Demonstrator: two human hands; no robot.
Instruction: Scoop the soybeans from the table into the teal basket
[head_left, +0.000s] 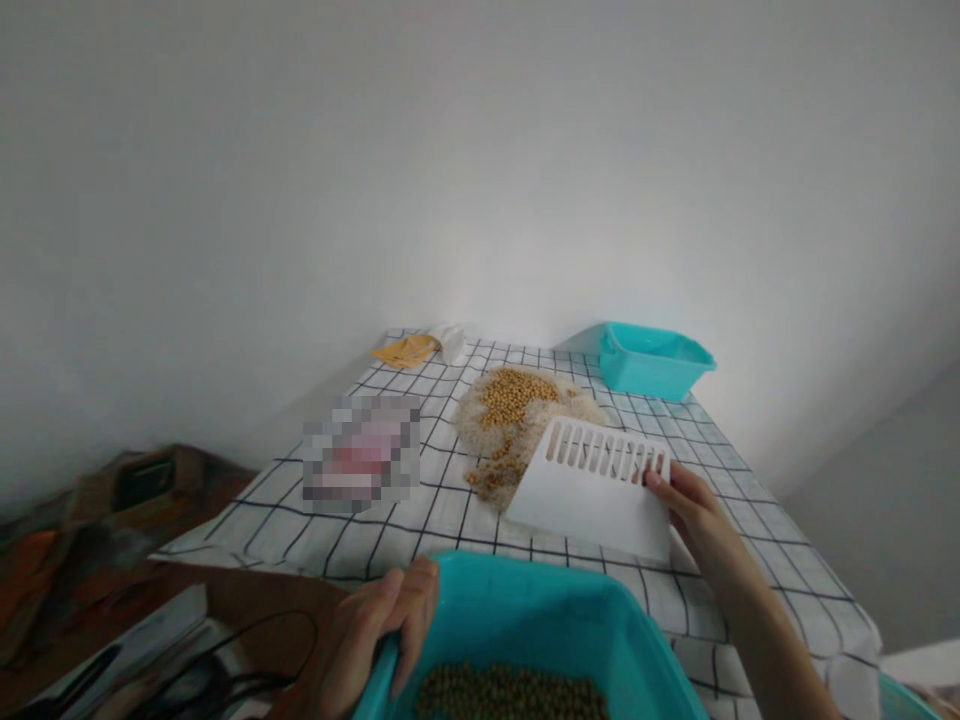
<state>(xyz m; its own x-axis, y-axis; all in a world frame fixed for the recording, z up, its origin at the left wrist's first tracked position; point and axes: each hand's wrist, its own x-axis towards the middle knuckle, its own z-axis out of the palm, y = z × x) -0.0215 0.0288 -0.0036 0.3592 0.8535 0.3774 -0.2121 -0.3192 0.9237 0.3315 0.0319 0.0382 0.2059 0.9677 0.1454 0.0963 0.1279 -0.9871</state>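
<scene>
My left hand point(386, 630) is closed around the upper left rim of a turquoise plastic bin point(517, 600) at the bottom of the view. Small greenish-brown beans point(510, 692) cover the part of the bin's floor that shows. Between the thumb and fingers of my right hand point(686, 500) is the right edge of a white plastic board point(585, 500) with a row of slots along its top. The board leans over the near right side of a heap of white rice-like grains point(472, 425) and yellow round beans point(514, 395), partly hiding it.
A black-and-white checked cloth point(442, 500) covers the table. Another turquoise bin point(652, 365) stands at the back right. Orange packaging point(407, 350) and a crumpled white bag point(450, 342) lie at the back left. A blurred-out item point(361, 455) lies on the left; cables point(262, 680) are below.
</scene>
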